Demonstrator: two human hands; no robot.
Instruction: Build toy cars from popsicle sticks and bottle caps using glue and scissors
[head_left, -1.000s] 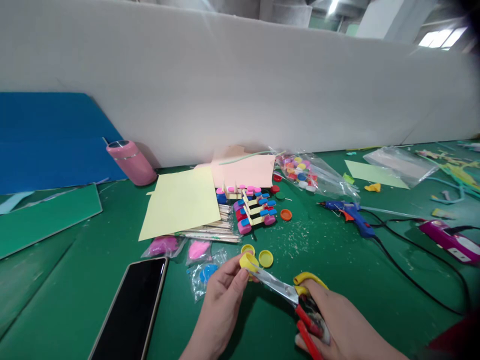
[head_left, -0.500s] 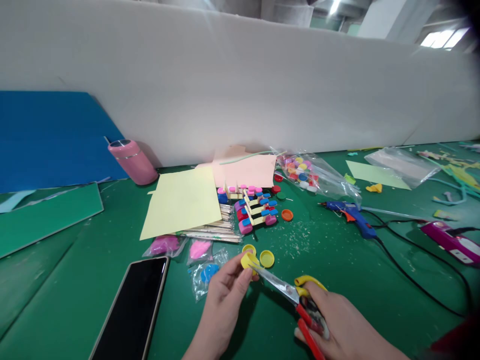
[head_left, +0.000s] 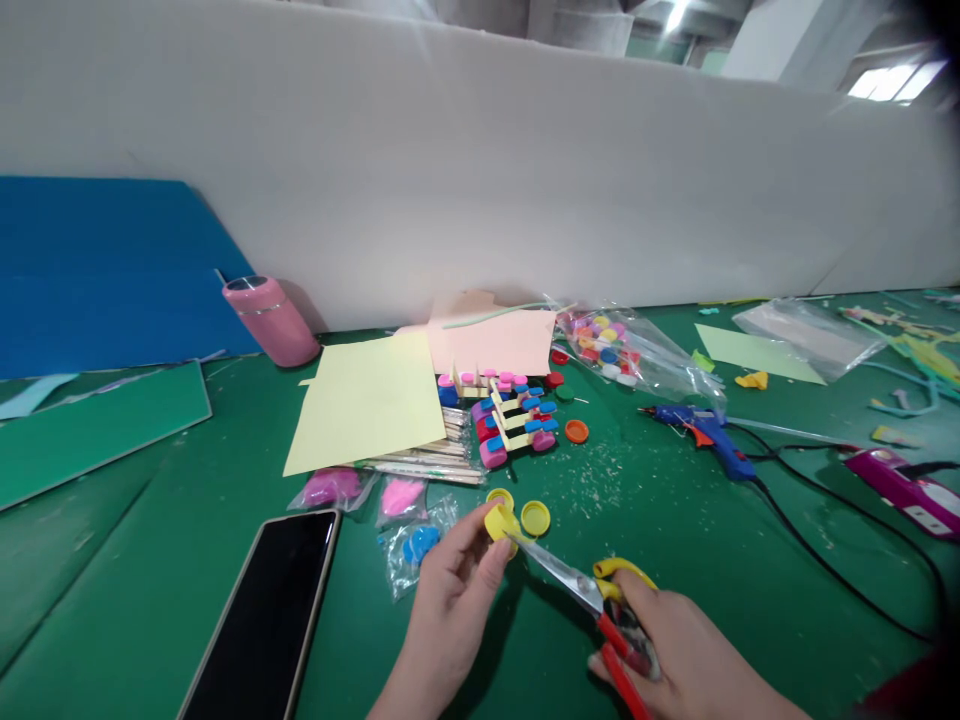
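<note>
Between the thumb and fingers of my left hand is a yellow bottle cap. My right hand grips a pair of scissors by red and yellow handles. The tips of the metal blades touch the cap at its lower right edge; whether they pierce it I cannot tell. Just behind the cap lie two more yellow caps on the green table. Left of my left hand is a small clear bag with blue clay.
A phone lies at the left front. Behind are pale yellow paper, wooden sticks, colourful assembled stick models and a bag of caps. A blue glue gun with its black cord is on the right. A pink bottle leans against the wall.
The yellow cap is turned slightly in my left hand. Both hands and the scissors stay in nearly the same place; the whole view has shifted a little.
</note>
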